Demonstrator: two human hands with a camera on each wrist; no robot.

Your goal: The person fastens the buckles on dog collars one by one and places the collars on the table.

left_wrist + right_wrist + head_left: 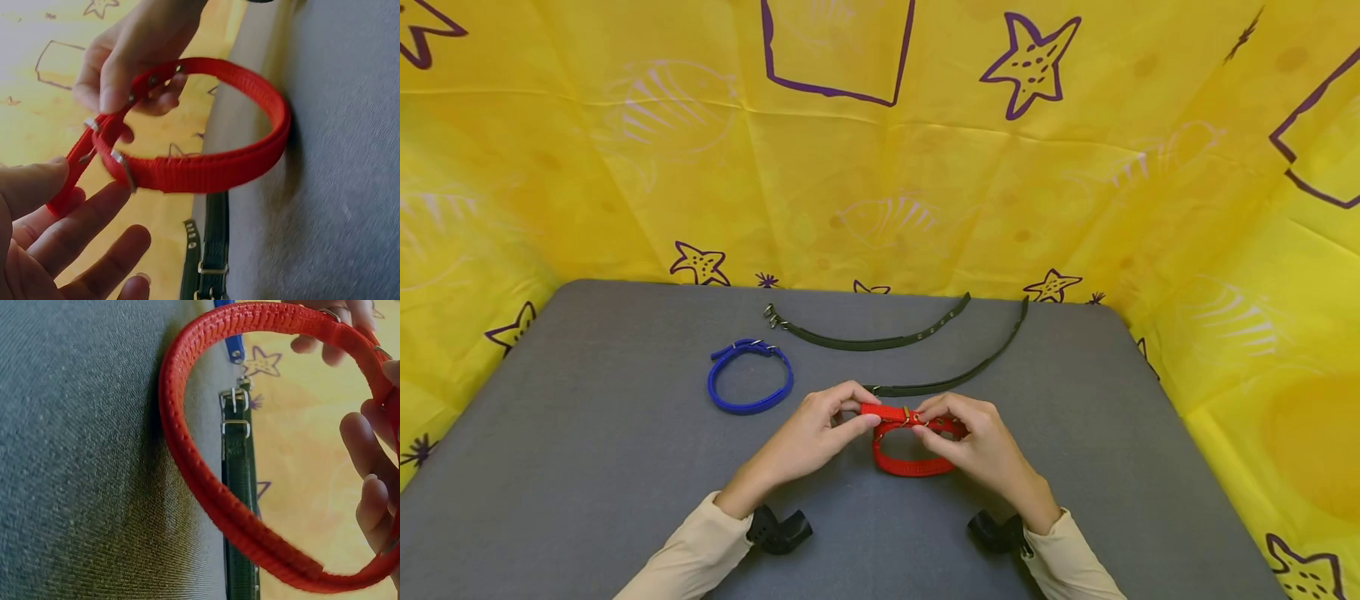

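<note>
A red collar (913,468) is closed into a loop just above the near middle of the table. My left hand (808,437) pinches the strap's free end (62,194) between thumb and fingers. At the metal fittings, my right hand (988,446) pinches the band with its thumb and forefinger. The left wrist view shows a metal ring (119,159) on the band and eyelets (153,80) near the right fingers. In the right wrist view, the stitched, padded part of the red loop (200,469) hangs toward the table.
A blue collar (748,408), buckled into a ring, lies left of my hands. Behind them, two dark green collars lie unfastened in curves, one farther back (865,343) and one nearer (925,388). A yellow patterned cloth (880,167) surrounds the grey table (625,467).
</note>
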